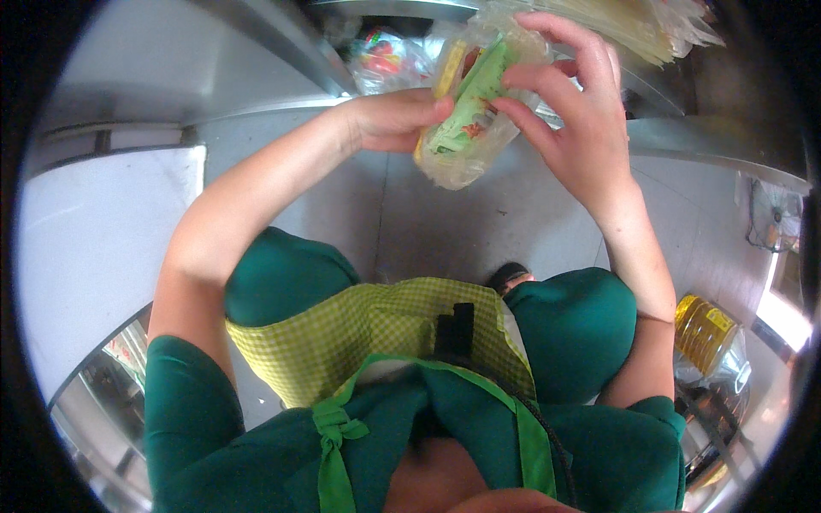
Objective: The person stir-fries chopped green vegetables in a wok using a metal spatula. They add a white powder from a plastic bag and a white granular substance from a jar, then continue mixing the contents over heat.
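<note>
A clear plastic bag (478, 157) with a green printed packet (471, 106) inside is held up before me, tilted. A yellow strip (451, 64) runs along the packet's left side. My left hand (404, 118) holds the bag at its lower left, thumb on the front and fingers behind. From the right, my right hand (577, 96) has its fingers on the bag's right side and upper end. The thumb and a fingertip lie close together over the green packet. What else the bag contains is hard to make out.
Behind the bag, a metal shelf (308, 51) holds plastic-wrapped goods (385, 61). Thin plastic sheets or bags (660, 29) overhang the upper right. A bottle of yellow oil (709, 330) stands at right, near a small fan (776, 215). Grey floor (436, 218) lies below my hands.
</note>
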`<state>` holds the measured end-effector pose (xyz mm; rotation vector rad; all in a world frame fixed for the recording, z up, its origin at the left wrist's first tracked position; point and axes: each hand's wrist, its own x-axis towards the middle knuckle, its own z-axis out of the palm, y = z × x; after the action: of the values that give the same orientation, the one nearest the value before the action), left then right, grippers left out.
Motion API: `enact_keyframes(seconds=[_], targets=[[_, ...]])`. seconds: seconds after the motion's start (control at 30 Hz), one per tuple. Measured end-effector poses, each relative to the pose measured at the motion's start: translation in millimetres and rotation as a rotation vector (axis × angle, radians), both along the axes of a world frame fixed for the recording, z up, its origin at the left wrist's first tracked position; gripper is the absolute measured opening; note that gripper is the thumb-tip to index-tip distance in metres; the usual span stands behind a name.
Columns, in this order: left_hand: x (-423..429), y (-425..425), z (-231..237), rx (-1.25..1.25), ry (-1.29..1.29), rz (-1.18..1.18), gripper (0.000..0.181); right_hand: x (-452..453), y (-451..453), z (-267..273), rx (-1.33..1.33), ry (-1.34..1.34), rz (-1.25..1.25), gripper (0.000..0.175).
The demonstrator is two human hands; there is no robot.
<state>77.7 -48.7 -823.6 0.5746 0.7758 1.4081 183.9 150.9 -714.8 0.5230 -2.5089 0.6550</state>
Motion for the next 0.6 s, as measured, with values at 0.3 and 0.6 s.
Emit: enact_keyframes(seconds=[0.3, 0.6], targets=[[3.2, -3.0, 0.4, -0.082, 0.05, 0.008, 0.084, -1.3, -3.4, 0.9, 0.12, -0.025, 0.034, 0.02], [2.9, -0.7, 11.0, -0.142, -0.104, 0.212, 0.07, 2.9, 28.8, 1.6, 0.133, 0.04, 0.09, 0.026]])
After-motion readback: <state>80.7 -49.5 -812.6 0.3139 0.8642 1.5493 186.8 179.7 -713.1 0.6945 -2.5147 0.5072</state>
